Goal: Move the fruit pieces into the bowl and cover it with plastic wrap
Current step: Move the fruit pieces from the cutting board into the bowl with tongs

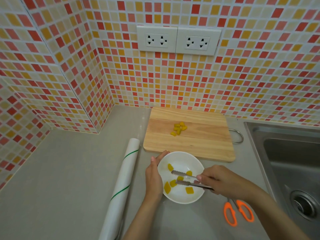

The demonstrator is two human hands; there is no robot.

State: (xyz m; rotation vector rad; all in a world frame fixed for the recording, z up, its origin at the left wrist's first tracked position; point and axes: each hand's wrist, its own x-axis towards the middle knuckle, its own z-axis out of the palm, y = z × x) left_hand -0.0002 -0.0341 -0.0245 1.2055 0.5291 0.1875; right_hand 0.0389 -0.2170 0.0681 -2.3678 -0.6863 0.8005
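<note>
Bowl (180,196) of fruit pieces (189,190) between both hands.

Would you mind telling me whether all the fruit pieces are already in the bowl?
No, a cluster of fruit pieces still lies on the cutting board, apart from the bowl.

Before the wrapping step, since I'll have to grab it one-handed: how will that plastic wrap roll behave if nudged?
The plastic wrap roll is a long cylinder lying flat on the counter, so a sideways nudge would probably set it rolling. It looks light for its length and likely stiff. Its smooth surface may be slippery.
</note>
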